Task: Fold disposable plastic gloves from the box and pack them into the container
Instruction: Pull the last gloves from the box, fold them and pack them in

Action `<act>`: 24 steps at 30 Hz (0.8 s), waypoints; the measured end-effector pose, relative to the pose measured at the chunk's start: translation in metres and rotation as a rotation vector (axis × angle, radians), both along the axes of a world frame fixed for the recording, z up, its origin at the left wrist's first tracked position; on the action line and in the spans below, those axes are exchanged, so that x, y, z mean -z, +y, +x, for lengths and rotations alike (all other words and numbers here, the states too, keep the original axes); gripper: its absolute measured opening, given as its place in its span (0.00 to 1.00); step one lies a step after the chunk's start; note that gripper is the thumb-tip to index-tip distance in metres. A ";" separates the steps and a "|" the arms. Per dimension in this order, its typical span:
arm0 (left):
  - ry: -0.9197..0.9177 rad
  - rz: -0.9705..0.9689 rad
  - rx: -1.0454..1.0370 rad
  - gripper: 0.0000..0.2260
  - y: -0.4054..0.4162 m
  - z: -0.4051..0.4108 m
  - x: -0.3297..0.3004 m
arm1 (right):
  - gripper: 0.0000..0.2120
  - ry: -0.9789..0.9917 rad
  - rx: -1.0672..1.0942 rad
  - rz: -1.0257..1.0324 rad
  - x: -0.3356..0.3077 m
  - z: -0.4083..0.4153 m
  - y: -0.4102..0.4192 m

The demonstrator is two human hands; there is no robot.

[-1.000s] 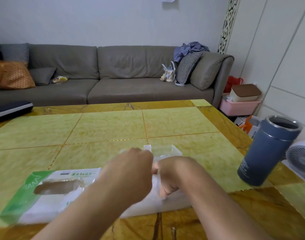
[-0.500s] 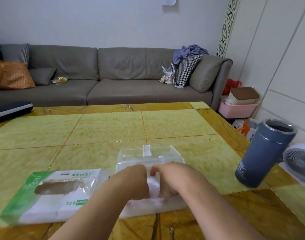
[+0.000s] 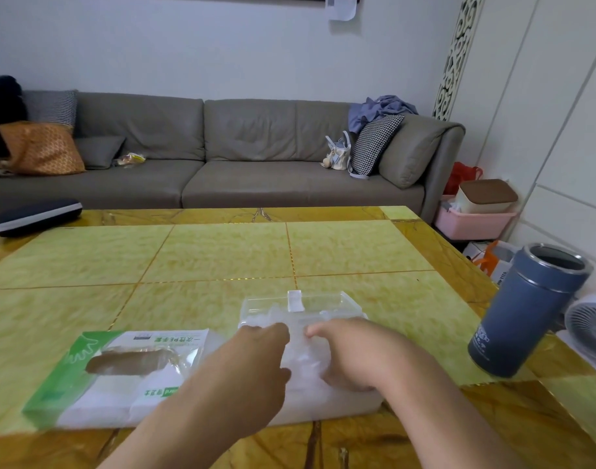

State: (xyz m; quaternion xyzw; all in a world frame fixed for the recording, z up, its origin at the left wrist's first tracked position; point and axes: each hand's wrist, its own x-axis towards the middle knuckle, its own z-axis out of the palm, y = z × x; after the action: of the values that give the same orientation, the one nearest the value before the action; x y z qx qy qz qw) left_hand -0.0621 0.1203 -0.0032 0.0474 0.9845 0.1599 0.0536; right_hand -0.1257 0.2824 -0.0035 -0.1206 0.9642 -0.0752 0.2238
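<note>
Grip, left hand (image 3: 256, 363): fingers curled down onto the clear plastic glove (image 3: 301, 360), pinching its left edge, as far as the view shows.
Grip, right hand (image 3: 350, 353): fingers curled too, pinching the glove's right edge; both hold the film so a crease can be pressed, I judge.
Glove: between the two hands at 6 o'clock on the worktop (image 3: 222, 258), lying on a white sheet; how far it is folded cannot be told.
Container (image 3: 301, 308): clear, lid off, touching the fingertips at 12 o'clock of the hands, near for packing.
Glove box (image 3: 120, 370): green-and-white pack at 9 o'clock of the hands, opening upward for pulling more.
Flask (image 3: 526, 309): blue, at 3 o'clock, well apart.
</note>
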 end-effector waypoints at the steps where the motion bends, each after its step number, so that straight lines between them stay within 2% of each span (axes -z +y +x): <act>1: 0.014 0.032 -0.009 0.12 -0.003 0.000 0.000 | 0.37 0.026 0.004 -0.025 -0.002 0.002 0.003; 8: 0.200 0.360 -0.093 0.07 -0.041 -0.001 -0.004 | 0.30 0.277 0.092 -0.077 -0.016 0.010 0.005; 12: 0.328 0.468 -0.260 0.06 -0.083 -0.003 -0.001 | 0.22 0.467 0.179 -0.097 -0.010 0.002 0.000; 14: 0.352 0.463 -0.349 0.06 -0.109 -0.001 0.005 | 0.18 0.475 0.197 -0.065 -0.007 -0.001 -0.002; 19: 0.318 0.388 -0.544 0.05 -0.164 0.004 0.025 | 0.09 0.270 0.177 -0.032 0.005 -0.006 -0.009; 22: 0.299 0.352 -0.546 0.06 -0.173 0.005 0.027 | 0.03 0.326 0.179 -0.011 0.009 -0.007 -0.013; 24: 0.282 0.305 -0.527 0.06 -0.175 0.005 0.030 | 0.09 0.377 0.199 -0.024 0.007 -0.006 -0.018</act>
State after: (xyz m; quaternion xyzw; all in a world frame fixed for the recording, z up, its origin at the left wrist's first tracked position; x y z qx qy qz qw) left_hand -0.0571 -0.0544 -0.0328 -0.1795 0.9254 0.3055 -0.1341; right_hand -0.1320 0.2643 -0.0107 -0.0391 0.9952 -0.0844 0.0294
